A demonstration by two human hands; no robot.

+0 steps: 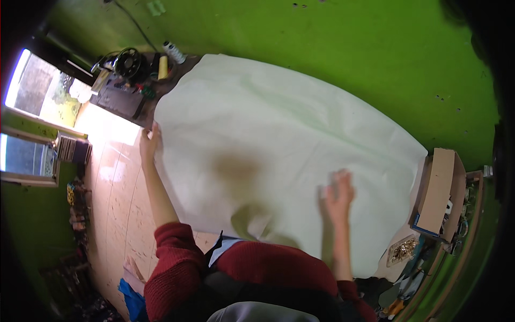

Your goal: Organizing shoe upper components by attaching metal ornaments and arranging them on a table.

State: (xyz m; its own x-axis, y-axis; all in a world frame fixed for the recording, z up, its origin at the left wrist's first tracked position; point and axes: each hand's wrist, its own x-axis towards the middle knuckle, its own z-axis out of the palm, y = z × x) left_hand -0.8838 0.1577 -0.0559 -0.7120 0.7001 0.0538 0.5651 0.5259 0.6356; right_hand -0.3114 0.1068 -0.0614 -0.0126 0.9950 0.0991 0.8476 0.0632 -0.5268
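A large white sheet (279, 123), of paper or thin cloth, is spread over the table, with soft creases along its far side. At its left edge, my left hand (149, 142) has its fingers closed on the border, close to the sewing machine's corner. My right hand (339, 196) is over the right half of the sheet with its fingers apart and holds nothing. It is slightly smeared by motion, and I cannot tell whether its palm touches the surface. Shadows fall on the middle of the sheet.
A sewing machine (129, 64) stands at the far left, with a yellow thread cone (163, 67) and a white one (173, 52) beside it. On the right are an open cardboard box (437, 188) and a clear tray of small metallic pieces (402, 250). A green wall (343, 43) borders the far side.
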